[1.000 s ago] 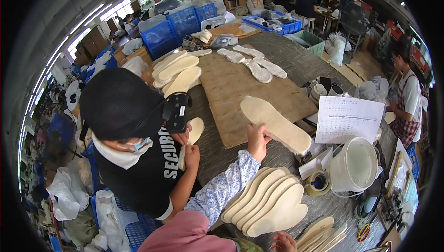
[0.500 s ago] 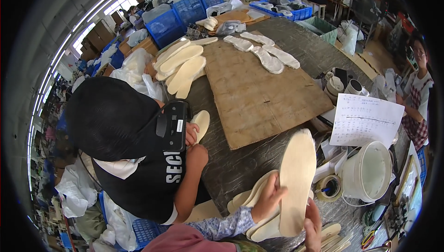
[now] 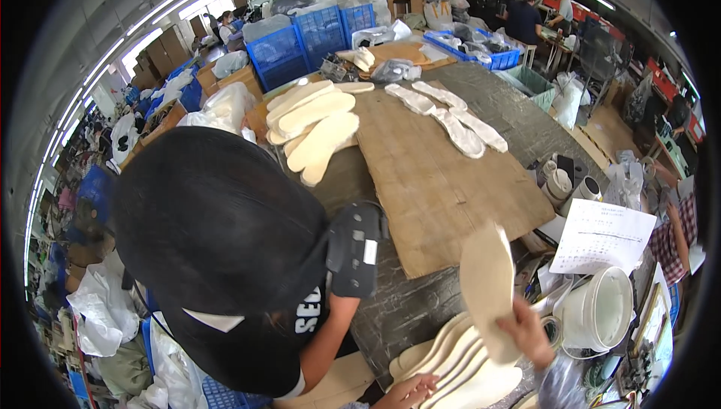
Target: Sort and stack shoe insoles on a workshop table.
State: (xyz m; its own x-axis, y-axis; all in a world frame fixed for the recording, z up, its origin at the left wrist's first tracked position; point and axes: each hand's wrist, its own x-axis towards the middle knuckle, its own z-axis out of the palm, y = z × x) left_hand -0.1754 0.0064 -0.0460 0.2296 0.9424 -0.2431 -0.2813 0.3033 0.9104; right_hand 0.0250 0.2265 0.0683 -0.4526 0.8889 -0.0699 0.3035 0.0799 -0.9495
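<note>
A pale insole (image 3: 481, 277) with a fuzzy far edge is in my right hand (image 3: 529, 332), which grips its near right side and holds it tilted over the table. Below it, a fanned stack of similar insoles (image 3: 441, 356) lies at the table's near edge. My left hand (image 3: 409, 392) is at the stack's lower left, fingers extended toward the nearest insoles and holding nothing that I can see; the lower edge of the picture cuts off its wrist.
A co-worker in a black cap (image 3: 218, 221) leans in at left. A brown board (image 3: 443, 184) bears several white fluffy insoles (image 3: 458, 135). More pale insoles (image 3: 312, 116) lie farther left. At right are a written sheet (image 3: 604, 236) and a white bucket (image 3: 598, 307).
My left hand has let go of the insole and dropped to the stack. My right hand now holds that insole alone, turned and tilted. The co-worker has leaned farther in, and the view has shifted.
</note>
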